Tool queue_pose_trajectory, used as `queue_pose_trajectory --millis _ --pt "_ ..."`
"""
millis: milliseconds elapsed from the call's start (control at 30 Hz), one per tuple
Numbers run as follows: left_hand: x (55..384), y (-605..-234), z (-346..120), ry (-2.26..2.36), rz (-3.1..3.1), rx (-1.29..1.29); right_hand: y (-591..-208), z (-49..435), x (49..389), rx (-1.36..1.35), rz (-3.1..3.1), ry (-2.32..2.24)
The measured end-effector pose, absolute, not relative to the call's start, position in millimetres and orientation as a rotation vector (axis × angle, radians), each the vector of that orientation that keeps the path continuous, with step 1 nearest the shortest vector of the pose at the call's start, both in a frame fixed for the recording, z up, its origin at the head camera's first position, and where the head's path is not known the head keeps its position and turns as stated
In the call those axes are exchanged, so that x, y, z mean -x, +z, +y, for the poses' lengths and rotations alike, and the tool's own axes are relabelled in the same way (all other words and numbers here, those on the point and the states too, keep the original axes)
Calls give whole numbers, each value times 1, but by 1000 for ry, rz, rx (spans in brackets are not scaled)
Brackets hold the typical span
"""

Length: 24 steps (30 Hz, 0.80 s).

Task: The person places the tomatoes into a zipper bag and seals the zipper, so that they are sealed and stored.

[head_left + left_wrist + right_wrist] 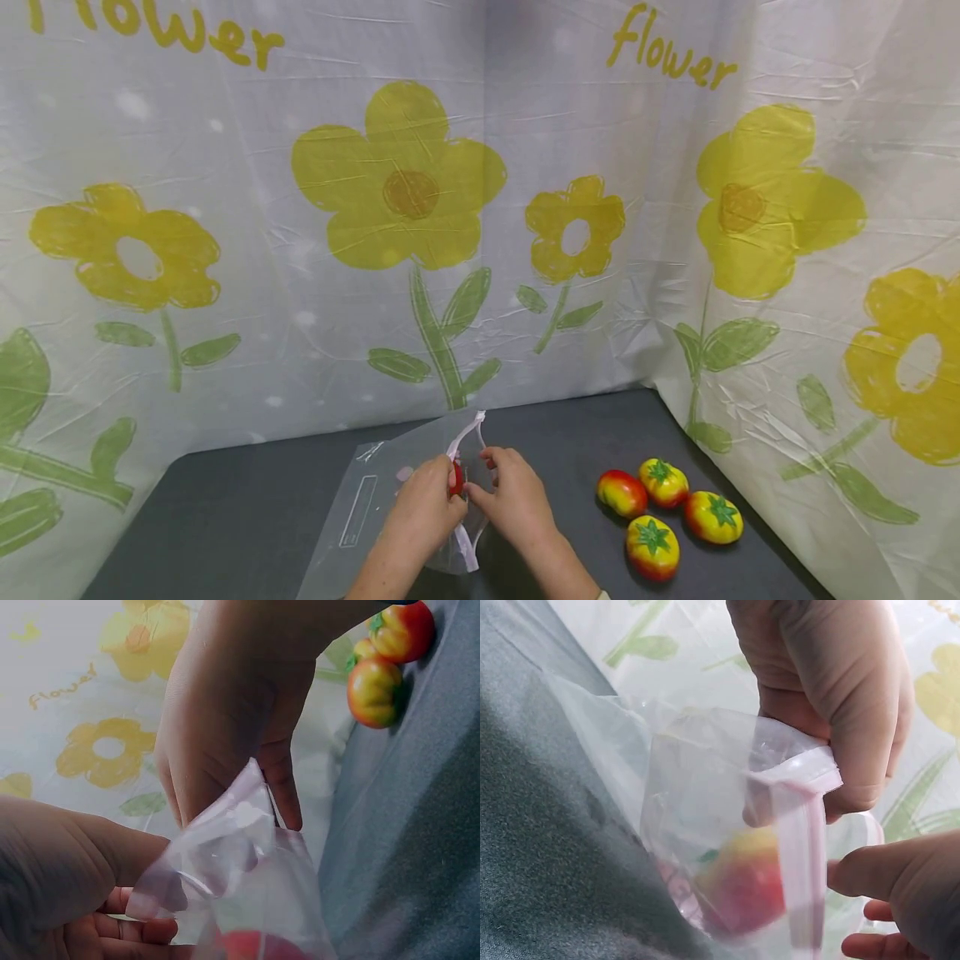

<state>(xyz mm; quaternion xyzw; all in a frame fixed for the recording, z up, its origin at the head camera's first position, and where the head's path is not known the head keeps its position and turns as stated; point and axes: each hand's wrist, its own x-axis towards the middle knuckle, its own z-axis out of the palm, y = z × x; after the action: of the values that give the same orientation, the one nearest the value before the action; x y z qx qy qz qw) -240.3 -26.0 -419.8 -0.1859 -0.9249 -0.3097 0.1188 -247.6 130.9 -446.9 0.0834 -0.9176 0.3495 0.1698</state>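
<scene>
A clear zip bag (371, 492) with a pinkish zip strip (801, 855) lies across the dark table, its mouth parted towards the right. Inside, near the mouth, is a red-and-yellow toy tomato (746, 885), blurred by the plastic. My left hand (426, 504) grips the bag's near rim, with the thumb outside and the fingers curled over the edge. Facing it, my right hand (517, 500) pinches the opposite rim, its thumb reaching into the mouth. In the left wrist view, the raised corner of the bag partly covers the right hand's fingers.
Several more toy tomatoes (652, 542) with painted green leaves sit grouped on the table to the right of the hands. White sheeting (300, 350) printed with yellow flowers hangs behind the dark tabletop (247, 500) and along its right side.
</scene>
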Motion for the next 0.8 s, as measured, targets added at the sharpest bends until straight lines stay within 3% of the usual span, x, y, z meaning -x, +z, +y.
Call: queue_pose_trajectory --millis 333,800 --pt "241 -421 -26 -896 -2670 530 -446 132 246 -268 -2601 924" --pt "239 -416 -26 -837 -2568 225 -445 140 248 -241 -2547 844"
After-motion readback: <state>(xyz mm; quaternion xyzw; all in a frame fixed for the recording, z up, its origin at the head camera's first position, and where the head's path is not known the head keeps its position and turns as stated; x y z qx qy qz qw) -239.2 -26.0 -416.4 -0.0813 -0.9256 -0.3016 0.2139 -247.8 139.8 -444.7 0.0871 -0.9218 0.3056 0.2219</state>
